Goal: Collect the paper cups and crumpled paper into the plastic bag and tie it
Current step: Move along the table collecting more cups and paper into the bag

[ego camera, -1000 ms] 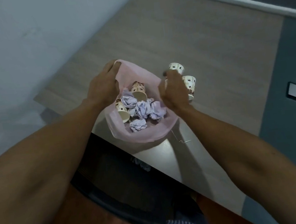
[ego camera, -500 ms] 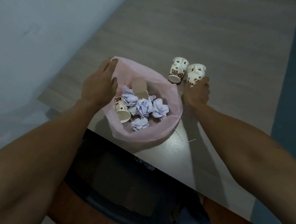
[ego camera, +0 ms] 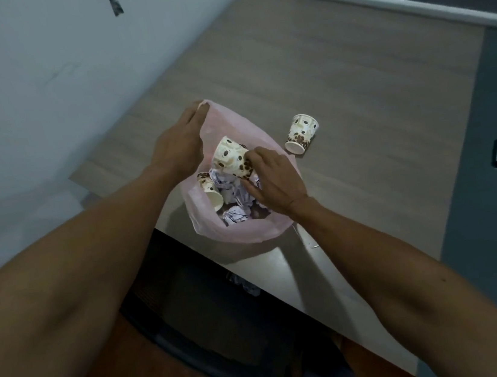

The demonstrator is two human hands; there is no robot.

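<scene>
Hands first. My left hand is on the far left rim of the thin pink plastic bag. Its fingers lie flat along the rim and pull the bag's mouth wide; I cannot tell if they pinch the plastic or just press on it. My right hand is over the bag's mouth, palm down, wrist bent. Its fingers are closed around a white paper cup with brown spots. The cup is tipped on its side, just above what is in the bag.

Inside the bag I see another spotted paper cup lying on its side by the bag's left wall. Next to it are balls of crumpled white paper, all bunched close.

One more spotted paper cup lies on its side outside the bag, near the bag's right side and not touching it.

The bag sits on a grey wood-look table, right at the table's near edge. A pale wall runs along the bag's left. Past the bag's right, beyond the table edge, is a dark grey floor. Below the bag, under the table edge, is a black chair seat.
</scene>
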